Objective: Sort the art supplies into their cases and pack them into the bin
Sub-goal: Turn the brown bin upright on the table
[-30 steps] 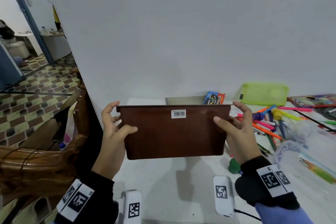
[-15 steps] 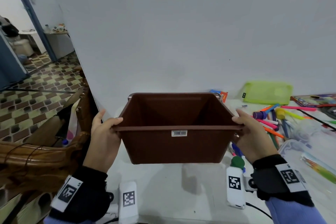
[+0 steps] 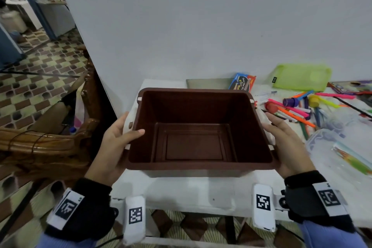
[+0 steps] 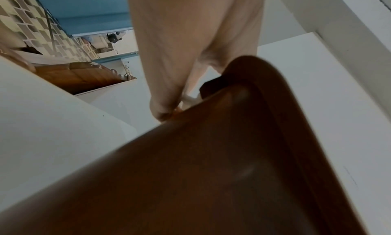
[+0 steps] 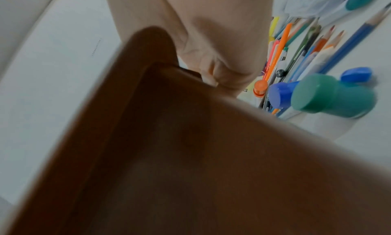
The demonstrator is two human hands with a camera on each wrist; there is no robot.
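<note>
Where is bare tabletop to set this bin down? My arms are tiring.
Bare white table lies directly beneath the brown bin, out to the table's left edge. Right of the right hand it is crowded with markers and a clear case.

a home, by the look of it. left of the white table (image 3: 181, 193) stands a carved wooden chair (image 3: 50, 139), and beyond the chair a patterned tile floor (image 3: 40, 70) runs through a blue-framed doorway (image 3: 32, 4) into another room with household clutter. on the table's right side lie loose markers (image 3: 298, 110).
</note>
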